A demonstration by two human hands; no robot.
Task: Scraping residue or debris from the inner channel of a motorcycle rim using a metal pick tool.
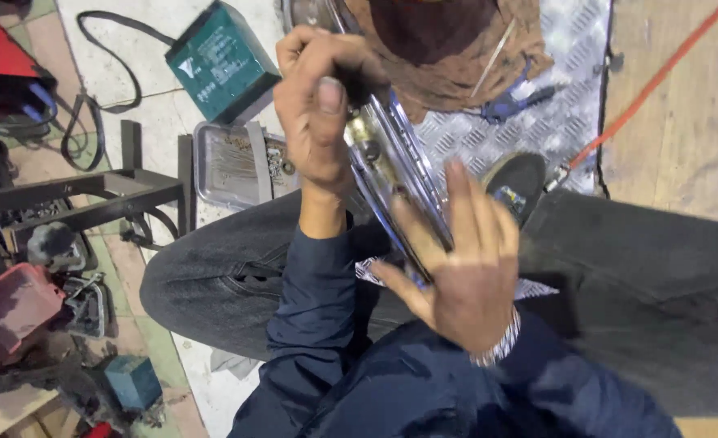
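Note:
A long, curved chrome metal part (391,162) with a brass-coloured fitting runs slantwise over my lap. My left hand (318,113) is closed at its upper end, with the thumb pressing a dark-handled tool (359,81) against it. My right hand (460,268) supports the lower end from below; its fingers lie stretched along the metal and its thumb sticks out to the left. I sit in dark trousers (237,268) and dark blue sleeves. Blur hides the tool's tip.
A green box-shaped battery (221,61) with a black cable lies at the back left, and a metal tray (229,162) of small parts sits before it. A brown rag (448,49), a blue-handled tool (513,101), diamond-plate flooring (553,122), an orange cable (659,73) and a black metal frame (91,195) surround me.

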